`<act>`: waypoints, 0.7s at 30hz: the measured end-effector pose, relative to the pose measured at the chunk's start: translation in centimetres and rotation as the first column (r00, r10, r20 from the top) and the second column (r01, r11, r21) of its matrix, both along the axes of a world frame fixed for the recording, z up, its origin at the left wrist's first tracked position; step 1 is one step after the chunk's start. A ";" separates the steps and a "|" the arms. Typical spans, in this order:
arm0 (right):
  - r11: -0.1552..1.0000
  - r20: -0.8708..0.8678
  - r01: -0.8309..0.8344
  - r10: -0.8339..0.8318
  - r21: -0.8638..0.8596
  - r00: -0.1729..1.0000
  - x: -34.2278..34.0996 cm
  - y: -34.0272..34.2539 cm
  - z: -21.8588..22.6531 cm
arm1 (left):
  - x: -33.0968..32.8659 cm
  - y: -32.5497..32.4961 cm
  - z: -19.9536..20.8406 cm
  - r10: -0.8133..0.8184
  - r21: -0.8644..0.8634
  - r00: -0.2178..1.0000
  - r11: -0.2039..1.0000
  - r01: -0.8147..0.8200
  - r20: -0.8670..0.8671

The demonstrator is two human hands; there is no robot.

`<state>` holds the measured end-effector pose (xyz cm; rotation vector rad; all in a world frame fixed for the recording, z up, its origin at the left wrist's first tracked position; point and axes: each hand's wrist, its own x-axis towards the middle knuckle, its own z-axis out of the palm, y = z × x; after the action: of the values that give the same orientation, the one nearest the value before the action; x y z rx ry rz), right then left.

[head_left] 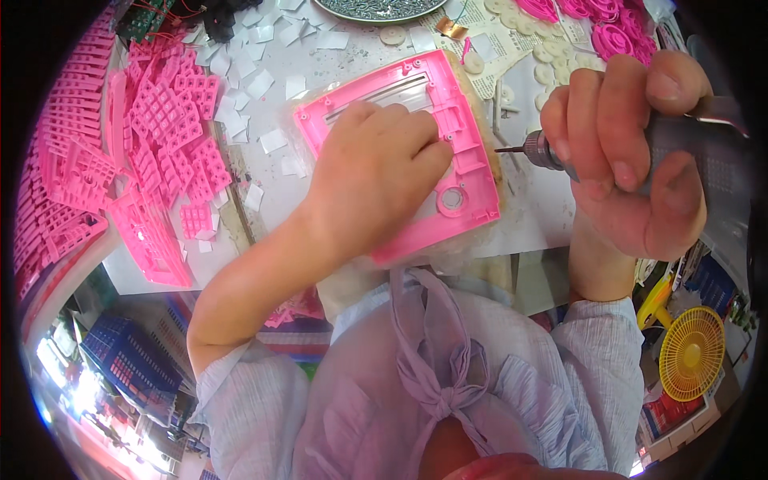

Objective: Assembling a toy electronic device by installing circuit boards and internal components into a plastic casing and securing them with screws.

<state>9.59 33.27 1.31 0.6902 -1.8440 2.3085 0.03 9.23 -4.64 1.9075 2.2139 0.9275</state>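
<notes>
A pink plastic casing [400,236] lies with its inner side up in front of me, slightly tilted to the left, with a clear window strip, ribs and a round opening. My left hand [380,172] is over its middle, fingers curled and closed; whatever they pinch is hidden under the hand. To the right of the casing, my right hand [632,152] is wrapped round a dark electric screwdriver [660,148]. Its thin bit [510,150] points left, close to the casing's right edge but apart from it.
Piles of pink keypads [168,120] and pink frames [72,160] cover the table's left side. White paper squares [260,84] are scattered beside them. Behind the casing stands a round tray of small screws [380,8]. Cream discs [552,56] and pink parts [624,32] lie at the back right.
</notes>
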 end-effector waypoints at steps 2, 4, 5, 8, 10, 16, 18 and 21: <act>1.000 -0.001 0.009 -0.009 -0.003 1.000 0.4 0.1 0.1 | -0.1 0.3 -0.1 -0.029 -0.021 0.998 0.999 0.028 -0.059; 1.000 -0.001 0.029 -0.029 -0.009 1.000 0.9 0.2 0.2 | -0.3 0.5 0.1 -0.052 -0.042 0.994 0.998 0.049 -0.093; 0.999 -0.003 0.040 -0.040 -0.012 0.999 1.1 0.1 0.2 | -0.3 0.5 0.1 -0.048 -0.027 0.994 0.999 0.045 -0.095; 0.998 -0.008 0.065 -0.065 -0.026 0.998 1.4 0.0 0.0 | -0.1 0.5 0.1 -0.023 0.018 0.996 1.000 0.025 -0.083; 0.994 -0.010 0.087 -0.088 -0.059 0.996 1.4 -0.5 -0.5 | -0.4 0.0 0.5 -0.002 0.045 0.999 0.999 0.004 -0.047; 0.954 0.059 0.129 -0.118 -0.272 0.991 0.0 -4.5 -2.8 | -1.2 -2.0 0.6 0.012 0.161 0.999 0.987 -0.018 0.038; 0.942 0.123 0.186 -0.157 -0.278 0.980 -0.5 -5.6 -3.1 | -1.0 -1.8 -0.1 -0.019 0.200 0.997 0.980 0.005 0.069; 0.937 0.130 0.265 -0.240 -0.226 0.962 -1.3 -6.8 -3.4 | -0.8 -1.7 -0.6 -0.020 0.195 0.996 0.981 0.003 0.083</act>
<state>8.29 26.50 -2.09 0.2899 -1.5421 2.3733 -0.75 7.50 -5.26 1.9159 2.1326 1.2405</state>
